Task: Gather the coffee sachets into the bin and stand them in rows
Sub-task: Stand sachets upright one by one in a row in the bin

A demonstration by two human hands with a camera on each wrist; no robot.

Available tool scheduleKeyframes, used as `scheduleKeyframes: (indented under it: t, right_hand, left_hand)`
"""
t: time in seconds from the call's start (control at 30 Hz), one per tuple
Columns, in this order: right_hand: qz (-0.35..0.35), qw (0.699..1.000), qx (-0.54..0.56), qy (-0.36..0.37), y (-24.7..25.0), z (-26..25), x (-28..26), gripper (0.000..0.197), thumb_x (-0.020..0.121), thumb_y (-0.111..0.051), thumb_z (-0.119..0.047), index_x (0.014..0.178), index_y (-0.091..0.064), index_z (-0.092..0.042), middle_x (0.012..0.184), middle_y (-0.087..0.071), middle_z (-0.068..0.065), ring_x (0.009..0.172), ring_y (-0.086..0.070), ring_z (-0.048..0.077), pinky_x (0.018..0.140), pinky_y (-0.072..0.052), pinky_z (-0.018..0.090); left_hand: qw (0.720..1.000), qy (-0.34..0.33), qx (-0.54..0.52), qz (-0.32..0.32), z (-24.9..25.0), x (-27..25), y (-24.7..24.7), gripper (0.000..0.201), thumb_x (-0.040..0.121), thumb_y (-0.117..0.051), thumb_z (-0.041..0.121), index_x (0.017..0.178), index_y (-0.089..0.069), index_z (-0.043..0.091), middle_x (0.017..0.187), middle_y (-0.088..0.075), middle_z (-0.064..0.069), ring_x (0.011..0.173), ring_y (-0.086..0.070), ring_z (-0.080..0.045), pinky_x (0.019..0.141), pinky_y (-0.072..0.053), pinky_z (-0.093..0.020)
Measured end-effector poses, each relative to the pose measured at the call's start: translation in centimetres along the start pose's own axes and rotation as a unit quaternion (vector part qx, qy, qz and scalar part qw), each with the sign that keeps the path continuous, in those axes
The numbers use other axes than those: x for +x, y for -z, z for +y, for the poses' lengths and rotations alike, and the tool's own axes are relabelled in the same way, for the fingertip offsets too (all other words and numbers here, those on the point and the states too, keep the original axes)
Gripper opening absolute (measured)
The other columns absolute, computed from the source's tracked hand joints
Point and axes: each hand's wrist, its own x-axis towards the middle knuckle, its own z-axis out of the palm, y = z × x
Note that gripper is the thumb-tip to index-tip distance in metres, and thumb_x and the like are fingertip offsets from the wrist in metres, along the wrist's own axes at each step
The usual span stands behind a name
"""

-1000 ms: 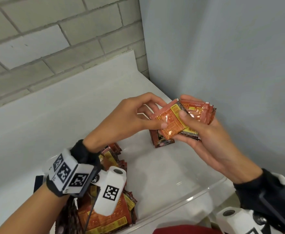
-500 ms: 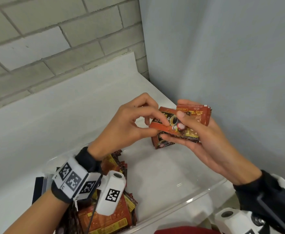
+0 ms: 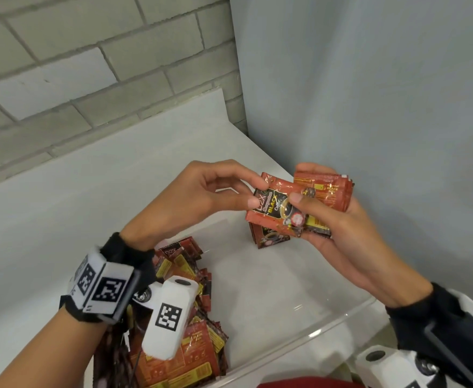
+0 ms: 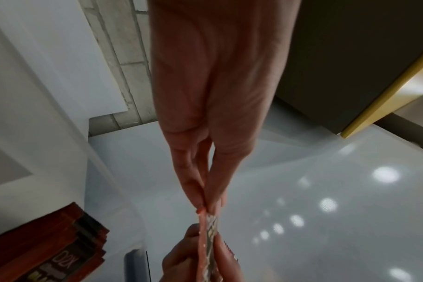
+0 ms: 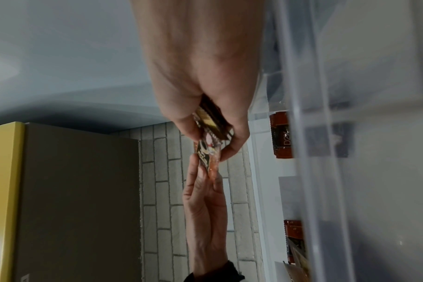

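Overhead, sachet (image 3: 274, 211) face-up, long axis tilted, pinched between both hands (image 3: 260, 197)

Both wrists wear black cuffs (image 3: 123, 250) carrying white camera pods (image 3: 168, 317) and blocks printed with black square markers (image 3: 100, 287).

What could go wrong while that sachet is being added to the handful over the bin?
The left hand only pinches the top sachet by its edge, so it may slip. The right hand holds a fanned stack that could spill. Either falling might topple the standing sachets in the bin.
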Motion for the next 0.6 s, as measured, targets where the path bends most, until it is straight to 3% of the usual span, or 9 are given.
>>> scheduleKeyframes:
  t: [0.13,0.27,0.37,0.5,0.6]
  right_hand:
    - [0.010,1.000,0.006,0.023,0.0,0.0,0.1,0.039,0.076,-0.065,-0.008,0.110,-0.059,-0.027,0.088,-0.069,-0.001,0.089,-0.071,0.018,0.074,-0.057,0.032]
    - [-0.007,1.000,0.006,0.023,0.2,-0.1,0.1,0.040,0.076,-0.064,-0.006,0.110,-0.059,-0.027,0.090,-0.069,0.001,0.089,-0.070,0.018,0.074,-0.057,0.032]
    - [0.010,0.999,-0.004,0.034,0.1,0.0,0.1,0.038,0.076,-0.065,-0.011,0.109,-0.060,-0.028,0.091,-0.068,0.000,0.092,-0.069,0.018,0.079,-0.057,0.033]
    - [0.082,0.992,-0.010,0.096,0.0,0.0,0.0,0.038,0.076,-0.067,-0.018,0.110,-0.056,-0.030,0.080,-0.063,-0.009,0.080,-0.062,0.009,0.081,-0.055,0.027]
    - [0.110,0.987,-0.016,0.118,0.2,-0.1,0.0,0.038,0.076,-0.067,-0.021,0.110,-0.055,-0.031,0.078,-0.063,-0.013,0.080,-0.061,0.007,0.084,-0.053,0.030]
  left_hand:
    - [1.000,-0.001,0.010,0.009,0.0,0.2,0.4,0.026,0.075,-0.071,0.008,0.101,-0.072,0.008,0.098,-0.067,0.006,0.087,-0.061,-0.014,0.082,-0.054,-0.026]
    - [1.000,-0.001,0.029,-0.006,0.2,0.4,0.7,0.027,0.076,-0.070,0.009,0.102,-0.073,0.013,0.105,-0.066,0.004,0.081,-0.059,-0.009,0.078,-0.053,-0.024]
    - [0.998,-0.005,0.055,-0.020,0.8,0.8,1.2,0.028,0.078,-0.070,0.011,0.105,-0.072,0.013,0.108,-0.065,0.002,0.081,-0.058,-0.012,0.077,-0.054,-0.025]
    - [0.988,-0.015,0.126,-0.089,1.5,1.6,1.7,0.027,0.084,-0.069,0.001,0.108,-0.073,0.012,0.110,-0.065,0.003,0.082,-0.062,-0.017,0.080,-0.054,-0.028]
    - [0.962,-0.048,0.215,-0.160,1.0,2.5,0.8,0.026,0.086,-0.067,-0.001,0.106,-0.075,0.014,0.108,-0.064,0.003,0.082,-0.063,-0.014,0.078,-0.051,-0.021]
